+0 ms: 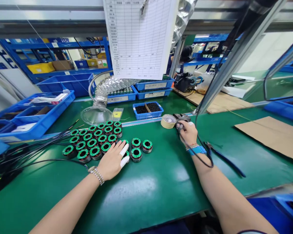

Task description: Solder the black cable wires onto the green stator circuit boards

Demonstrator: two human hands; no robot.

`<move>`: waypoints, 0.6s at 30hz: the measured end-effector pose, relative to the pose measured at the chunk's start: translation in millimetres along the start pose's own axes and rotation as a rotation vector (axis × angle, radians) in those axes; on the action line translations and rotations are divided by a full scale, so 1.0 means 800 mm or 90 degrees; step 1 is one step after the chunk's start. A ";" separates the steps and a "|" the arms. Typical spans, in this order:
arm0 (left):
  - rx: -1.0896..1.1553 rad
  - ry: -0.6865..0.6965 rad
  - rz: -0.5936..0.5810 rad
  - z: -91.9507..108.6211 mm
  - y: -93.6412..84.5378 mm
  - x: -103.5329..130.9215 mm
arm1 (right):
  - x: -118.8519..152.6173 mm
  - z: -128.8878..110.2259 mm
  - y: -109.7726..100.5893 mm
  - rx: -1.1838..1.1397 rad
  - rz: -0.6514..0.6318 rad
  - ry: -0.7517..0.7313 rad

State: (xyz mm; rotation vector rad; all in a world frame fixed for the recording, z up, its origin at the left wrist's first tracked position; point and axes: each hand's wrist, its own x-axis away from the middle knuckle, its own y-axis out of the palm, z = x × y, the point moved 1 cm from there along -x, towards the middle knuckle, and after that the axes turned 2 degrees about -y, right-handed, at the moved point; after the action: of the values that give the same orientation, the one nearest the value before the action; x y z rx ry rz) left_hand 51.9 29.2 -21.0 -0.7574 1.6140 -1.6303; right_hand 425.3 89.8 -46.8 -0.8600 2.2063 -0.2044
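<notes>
Green work table [161, 182] — the left hand [111, 161] lies open on round green coils [97, 139] at ten o'clock; the right hand [188, 131] grips a soldering tool [183, 118] at one o'clock. Most coils sit in rows, three apart.

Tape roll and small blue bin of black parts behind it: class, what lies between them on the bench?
In the head view, a pale metal rail runs across the green mat between the tape roll and the small blue bin; nothing else lies there.
</notes>
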 end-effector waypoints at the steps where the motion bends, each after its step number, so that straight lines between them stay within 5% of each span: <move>1: 0.001 0.006 0.008 0.002 -0.001 0.012 | 0.002 -0.002 0.000 0.022 -0.018 -0.027; 6: -0.010 0.005 0.041 0.026 0.001 0.079 | 0.011 -0.020 -0.002 0.112 -0.024 -0.137; 12: -0.007 -0.104 0.124 0.067 0.009 0.131 | 0.016 -0.035 0.009 0.121 -0.093 -0.243; 18: 0.129 -0.167 0.118 0.039 -0.003 0.174 | 0.080 -0.108 0.001 -0.013 -0.210 -0.299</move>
State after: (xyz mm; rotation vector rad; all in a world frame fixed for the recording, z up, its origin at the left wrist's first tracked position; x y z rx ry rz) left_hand -3.1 -102.1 -27.3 -0.6633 1.2730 -1.4679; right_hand 333.2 39.9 -23.4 -1.1514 1.6291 -0.1211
